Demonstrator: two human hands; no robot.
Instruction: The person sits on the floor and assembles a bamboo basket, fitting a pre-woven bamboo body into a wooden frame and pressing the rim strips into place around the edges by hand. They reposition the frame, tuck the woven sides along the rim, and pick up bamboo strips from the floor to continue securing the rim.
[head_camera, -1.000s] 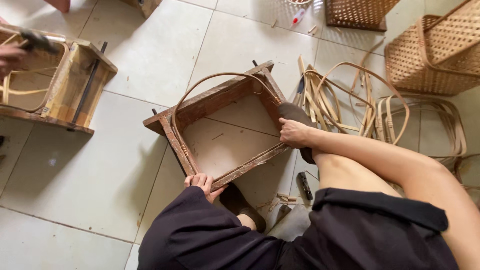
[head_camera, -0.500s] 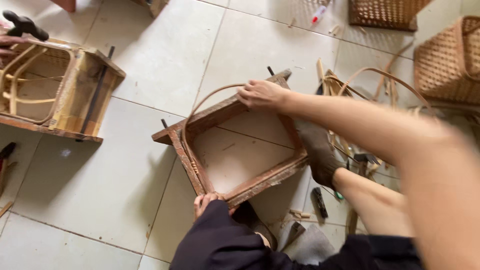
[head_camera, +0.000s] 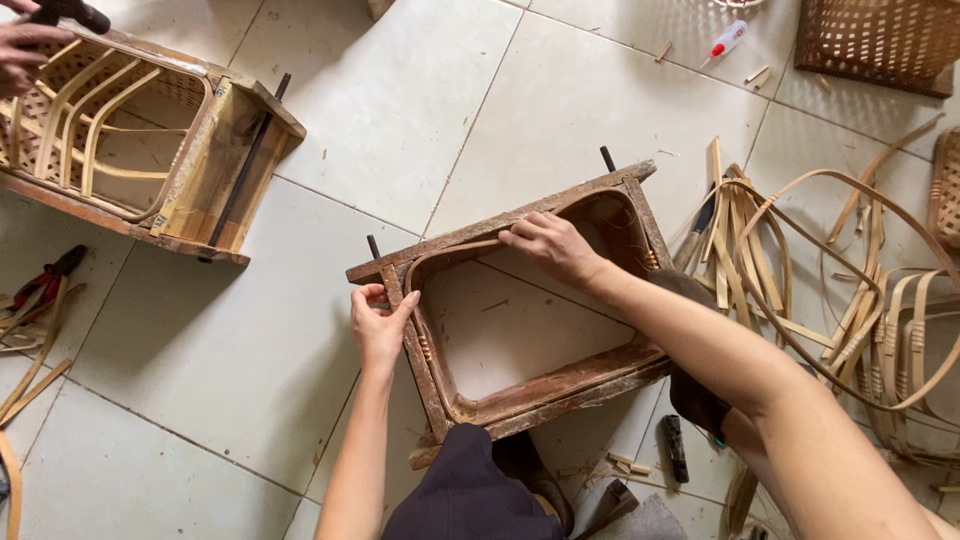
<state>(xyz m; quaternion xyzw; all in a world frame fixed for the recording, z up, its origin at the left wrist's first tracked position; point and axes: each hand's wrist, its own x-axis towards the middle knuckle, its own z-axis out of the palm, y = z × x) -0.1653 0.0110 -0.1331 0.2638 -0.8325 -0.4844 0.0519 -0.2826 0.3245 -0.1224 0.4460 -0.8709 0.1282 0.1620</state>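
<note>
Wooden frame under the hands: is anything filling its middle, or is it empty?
Empty: bare floor tile shows through the wooden frame; only a bent cane strip lines its inner edge.

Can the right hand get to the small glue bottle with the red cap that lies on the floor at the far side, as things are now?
Probably yes, with a stretch. The right hand presses the bent strip inside the wooden frame, and the glue bottle lies well beyond on bare tile. Nothing stands between them, but the hand would have to leave the strip.

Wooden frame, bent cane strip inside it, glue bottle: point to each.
wooden frame (head_camera: 560, 385), head view, near side rail.
bent cane strip (head_camera: 455, 247), head view, far run along the rail.
glue bottle (head_camera: 728, 39), head view, white body.
</note>
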